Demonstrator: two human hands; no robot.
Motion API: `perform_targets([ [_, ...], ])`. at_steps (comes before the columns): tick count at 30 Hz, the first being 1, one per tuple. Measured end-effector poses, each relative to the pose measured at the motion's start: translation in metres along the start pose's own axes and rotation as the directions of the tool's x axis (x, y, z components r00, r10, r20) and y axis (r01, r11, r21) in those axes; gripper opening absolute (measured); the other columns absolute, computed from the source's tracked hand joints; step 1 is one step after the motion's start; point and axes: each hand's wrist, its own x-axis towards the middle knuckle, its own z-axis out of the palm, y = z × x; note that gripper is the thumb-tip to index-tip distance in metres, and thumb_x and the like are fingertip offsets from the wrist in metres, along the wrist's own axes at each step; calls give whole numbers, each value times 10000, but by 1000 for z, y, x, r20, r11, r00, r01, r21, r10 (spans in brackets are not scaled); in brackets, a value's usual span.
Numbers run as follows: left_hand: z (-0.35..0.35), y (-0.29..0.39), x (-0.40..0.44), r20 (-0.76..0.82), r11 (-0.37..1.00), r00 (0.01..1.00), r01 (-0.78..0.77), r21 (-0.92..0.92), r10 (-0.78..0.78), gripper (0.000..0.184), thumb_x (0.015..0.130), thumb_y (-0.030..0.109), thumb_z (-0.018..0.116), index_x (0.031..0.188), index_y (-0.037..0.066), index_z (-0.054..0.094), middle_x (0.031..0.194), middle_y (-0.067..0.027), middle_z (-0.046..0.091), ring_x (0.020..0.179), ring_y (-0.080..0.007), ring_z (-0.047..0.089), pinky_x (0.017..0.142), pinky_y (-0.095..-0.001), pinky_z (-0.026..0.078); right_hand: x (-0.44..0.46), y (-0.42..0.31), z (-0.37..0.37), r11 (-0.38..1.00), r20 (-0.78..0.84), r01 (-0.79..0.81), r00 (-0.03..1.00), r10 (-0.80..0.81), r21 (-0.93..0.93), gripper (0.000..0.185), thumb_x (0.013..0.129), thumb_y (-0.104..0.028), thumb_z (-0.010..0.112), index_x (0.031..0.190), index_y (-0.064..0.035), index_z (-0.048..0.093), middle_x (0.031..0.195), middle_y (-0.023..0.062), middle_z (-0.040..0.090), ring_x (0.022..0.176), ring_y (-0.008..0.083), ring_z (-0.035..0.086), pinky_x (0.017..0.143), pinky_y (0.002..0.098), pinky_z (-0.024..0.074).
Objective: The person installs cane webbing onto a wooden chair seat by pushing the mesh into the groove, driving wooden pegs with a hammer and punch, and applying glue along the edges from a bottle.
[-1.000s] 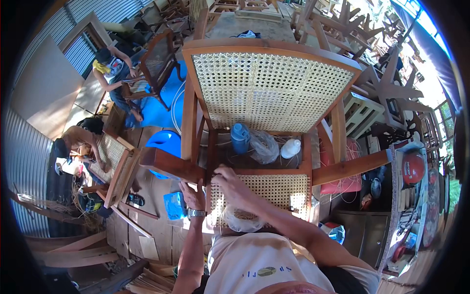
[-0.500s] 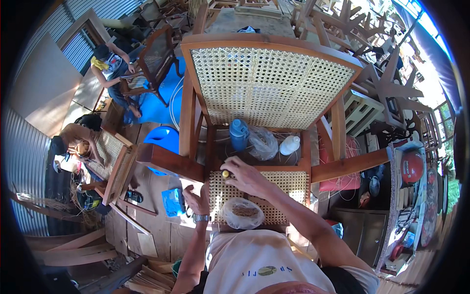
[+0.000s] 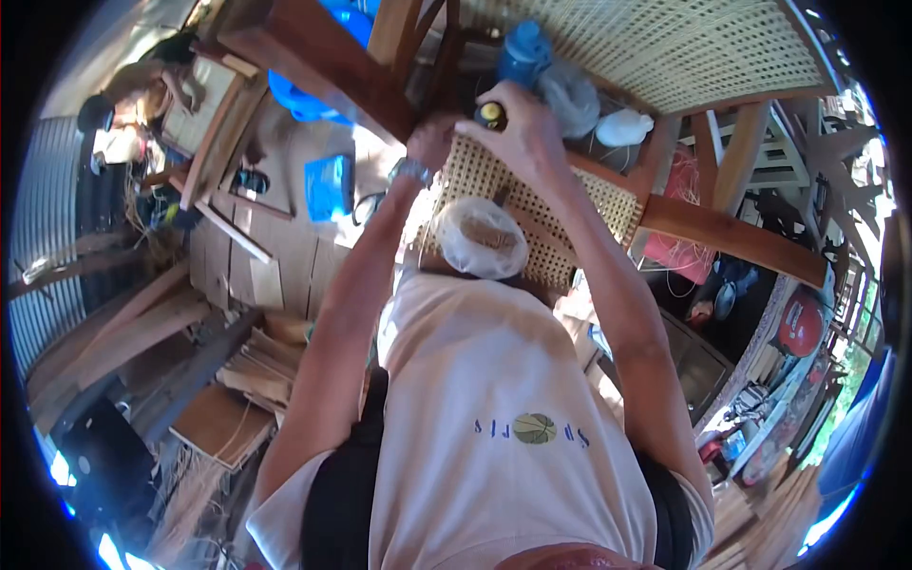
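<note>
My right hand (image 3: 528,128) is closed around a tool with a round yellow handle end (image 3: 491,114); its working tip is hidden. Close beside it, my left hand (image 3: 432,142), with a metal watch on the wrist, is at the left rear corner of the woven cane seat (image 3: 603,204). Its fingers are blurred and partly hidden. A clear plastic bag (image 3: 483,249) with thin brown pieces inside rests on the front of the seat. Behind my hands, a blue bottle (image 3: 524,54), a crumpled plastic bag (image 3: 570,100) and a white bottle (image 3: 624,128) stand or lie at the chair's rear.
Wooden armrests (image 3: 736,237) flank the seat, and the cane backrest (image 3: 655,47) rises behind. A blue box (image 3: 328,188) is on the plank floor at left. Farther left, another person (image 3: 157,85) works at a second caned chair frame (image 3: 204,123). Wood pieces (image 3: 256,366) lie lower left.
My view has tilted down and shifted. My left hand has moved from beside the seat up to its rear corner, next to my right hand, which still grips the yellow-ended tool.
</note>
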Motion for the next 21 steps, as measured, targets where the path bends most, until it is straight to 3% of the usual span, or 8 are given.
perform_targets([
  [2, 9, -8, 1, 18, 988, 988, 157, -7, -156, 235, 892, 148, 608, 1096, 218, 699, 968, -107, 712, 853, -348, 691, 761, -473, 559, -6, -5, 0, 993, -57, -107, 993, 103, -56, 415, 752, -247, 851, 1063, -57, 652, 838, 117, 655, 740, 233, 646, 701, 351, 530],
  [4, 21, -29, 1, -112, 994, 994, -14, -108, 2, 186, 916, 174, 610, 1068, 214, 709, 964, -91, 722, 868, -332, 697, 764, -457, 564, -5, -7, -6, 998, 5, -57, 998, 57, -9, 409, 762, -240, 846, 1080, -70, 653, 839, 109, 657, 733, 213, 637, 693, 344, 528],
  [8, 1, -5, -6, 0, 977, 997, -70, -201, 72, 202, 886, 296, 696, 1062, 202, 730, 984, -114, 727, 819, -309, 707, 735, -400, 578, 3, -8, -18, 999, 185, -42, 982, 40, 6, 387, 784, -214, 835, 1110, -109, 654, 826, 85, 670, 717, 191, 646, 666, 335, 529],
  [12, -21, 31, 1, 108, 987, 984, -147, 64, 140, 225, 868, 356, 717, 1031, 204, 750, 891, -78, 736, 763, -292, 705, 698, -386, 579, 10, -21, -11, 976, -58, 132, 988, -144, -175, 433, 804, -216, 827, 1156, -55, 633, 802, 95, 685, 720, 189, 678, 666, 313, 546],
  [14, -18, 32, 8, 161, 986, 985, -79, 149, 54, 208, 865, 351, 716, 980, 184, 760, 871, -60, 738, 759, -283, 705, 695, -375, 577, 17, -34, -19, 968, -17, 135, 990, -142, -212, 429, 837, -223, 803, 1177, -36, 620, 884, 101, 700, 777, 167, 678, 676, 307, 555],
  [16, -27, 37, 14, -19, 962, 977, -215, -167, 215, 194, 865, 333, 714, 948, 164, 762, 869, -62, 737, 764, -274, 707, 711, -362, 574, 28, -47, -24, 873, -218, 431, 897, -385, 228, 413, 837, -270, 801, 1081, -37, 563, 901, 160, 677, 819, 326, 689, 655, 409, 532],
  [17, -23, 34, 15, -71, 958, 978, -208, -198, 197, 175, 867, 302, 712, 951, 156, 759, 868, -58, 738, 779, -262, 711, 733, -358, 571, 28, -69, -40, 977, 70, -133, 990, 122, 166, 408, 810, -260, 821, 1031, -35, 563, 903, 151, 682, 833, 313, 693, 665, 387, 534],
  [21, -2, 8, 13, 35, 962, 999, -11, -273, 21, 136, 880, 244, 709, 955, 143, 760, 920, -27, 748, 824, -200, 723, 759, -302, 570, -14, -19, -35, 989, -94, -124, 987, 132, 86, 327, 916, -192, 725, 1185, -42, 616, 1040, 93, 691, 889, 144, 665, 726, 289, 553],
])
